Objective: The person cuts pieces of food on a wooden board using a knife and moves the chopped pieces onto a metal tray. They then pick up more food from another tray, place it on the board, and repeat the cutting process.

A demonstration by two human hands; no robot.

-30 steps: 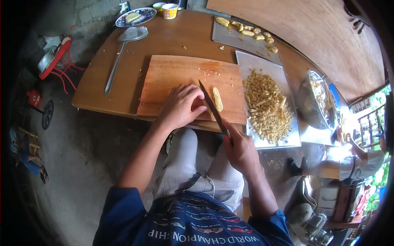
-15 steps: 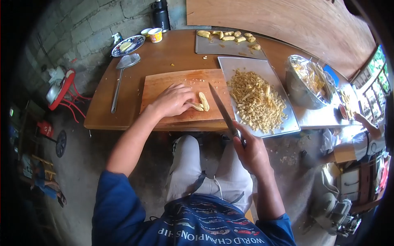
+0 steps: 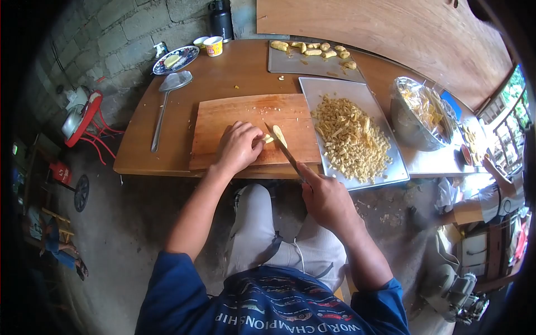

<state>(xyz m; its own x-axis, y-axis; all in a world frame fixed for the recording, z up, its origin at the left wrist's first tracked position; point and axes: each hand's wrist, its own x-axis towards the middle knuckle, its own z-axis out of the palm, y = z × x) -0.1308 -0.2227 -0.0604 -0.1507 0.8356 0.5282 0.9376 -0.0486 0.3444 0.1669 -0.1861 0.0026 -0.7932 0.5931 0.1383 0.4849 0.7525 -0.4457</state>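
Observation:
On the wooden cutting board (image 3: 218, 111), my left hand (image 3: 239, 146) has its fingers curled down on a pale yellow banana-like piece (image 3: 268, 139), mostly hidden by the fingertips. My right hand (image 3: 328, 202) is closed round the handle of a kitchen knife (image 3: 288, 157). The blade points up and left across the board, its tip close to my left fingertips. Just right of the blade lies a long pale piece (image 3: 280, 135) of the same food. Small crumbs are scattered near the board's far edge.
Right of the board is a metal tray (image 3: 315, 86) with a heap of chopped pieces (image 3: 352, 139). Behind it another tray (image 3: 279, 64) carries several whole pieces. A plastic-lined metal pot (image 3: 410, 125), a long-handled spatula (image 3: 162, 120), a patterned plate (image 3: 190, 54), cups and a black bottle (image 3: 221, 22) stand around.
My right hand has brought the knife left and down, so the blade now lies over the board beside the food. My left hand has shifted slightly right, its fingers more curled.

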